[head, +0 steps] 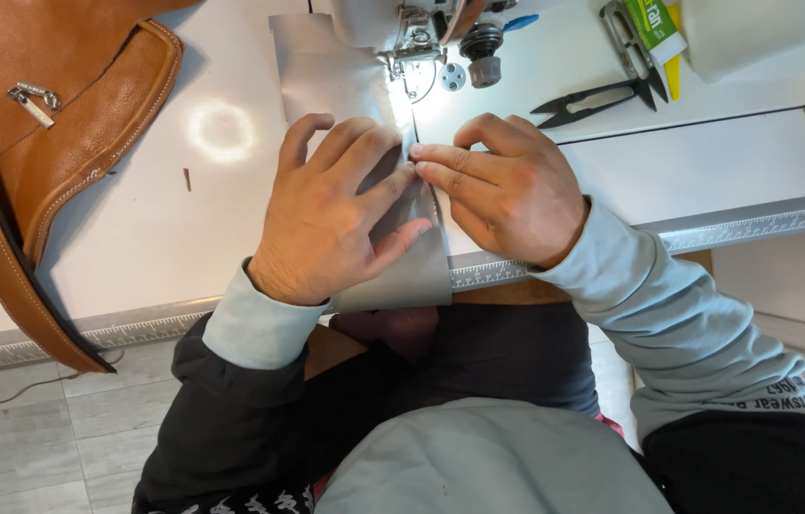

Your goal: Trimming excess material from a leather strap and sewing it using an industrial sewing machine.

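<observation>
While I look down from the head cam, my left hand (pixel 331 214) lies flat on a grey fabric strip (pixel 393 271), fingers spread, palm pressing it to the white table (pixel 136 228); nothing pinched, just weight on top. My right hand (pixel 507 186) sits just beside it, index & middle fingertips (pixel 421 162) pushing down on the strip's rt edge, meeting my left fingers there. Rt hand is half curled, not closed round anything.

The strip's long axis runs away from me: near end at the table's front edge w/ its printed ruler (pixel 488 274), far end under the sewing machine's presser foot (pixel 409 48). Looks folded lengthwise along the middle, fold line running same way.

Right of the machine: black thread snips (pixel 593 100), points twd the left. A green-and-yellow packet (pixel 655 29) lies beyond them. Far left, a tan leather bag (pixel 50 143) w/ a metal zip pull (pixel 33 100) hangs over the table edge, well apart from my hands.
</observation>
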